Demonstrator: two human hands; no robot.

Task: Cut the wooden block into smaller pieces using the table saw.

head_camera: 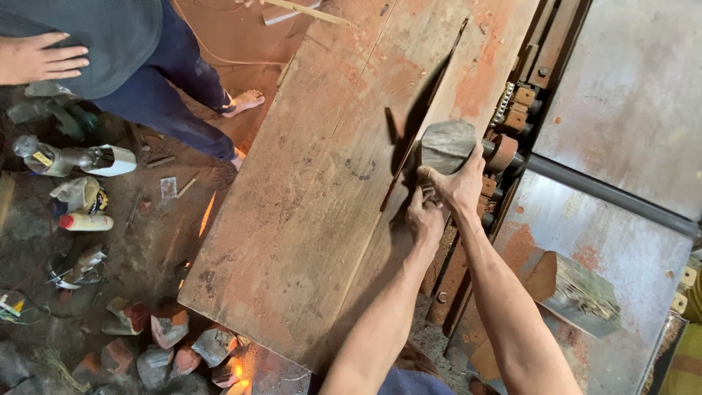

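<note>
My right hand [462, 186] grips the lower edge of a grey, weathered wooden block [446, 145] at the right edge of a wide reddish plank [307, 197]. My left hand [424, 218] is closed just below it, against the same block and the plank's edge. The block rests beside a row of rusty rollers and a chain [506, 110] on the machine. A long dark split [431, 88] runs up the plank from the block.
Grey metal machine tables [629, 88] lie to the right, with a cut wood piece [578, 292] on the lower one. Another person [131, 66] stands barefoot at upper left, hand on hip. Bottles, cans and broken bricks [168, 351] litter the dirt floor at left.
</note>
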